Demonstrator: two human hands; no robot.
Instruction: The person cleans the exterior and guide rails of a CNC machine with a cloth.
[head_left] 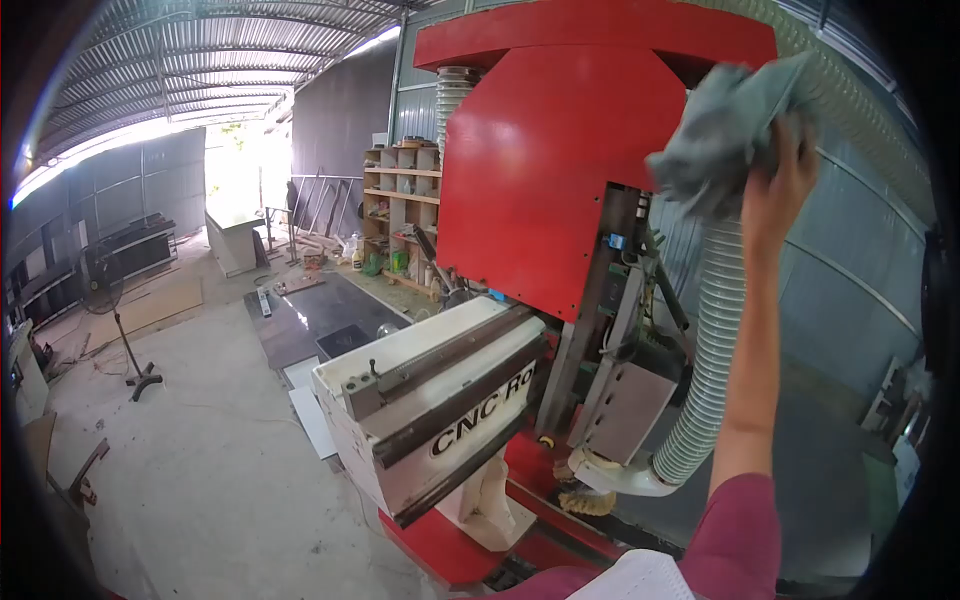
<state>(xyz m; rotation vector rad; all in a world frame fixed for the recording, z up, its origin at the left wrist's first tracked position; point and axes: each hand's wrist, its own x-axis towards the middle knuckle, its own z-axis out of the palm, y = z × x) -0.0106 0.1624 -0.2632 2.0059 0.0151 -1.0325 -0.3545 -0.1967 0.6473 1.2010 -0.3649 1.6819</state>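
My right hand (pixel 785 175) is raised high at the right, fingers closed around a crumpled grey-green cloth (pixel 735 130). The cloth overlaps the right edge of the red machine cover (pixel 560 170), just below its wide red top (pixel 600 25). Below the hand, a ribbed clear hose (pixel 705 370) curves down beside my forearm to a white dust shoe (pixel 620 473). A white machine beam (pixel 430 375) lettered "CNC Ro" juts out toward the lower left. My left hand is out of the picture.
Wooden shelves (pixel 400 190) with small items stand behind the machine. Dark sheets (pixel 320 315) lie stacked beyond the beam. A standing fan (pixel 125 350) is on the concrete floor (pixel 220 470) at the left. Another large hose (pixel 850 85) runs along the upper right.
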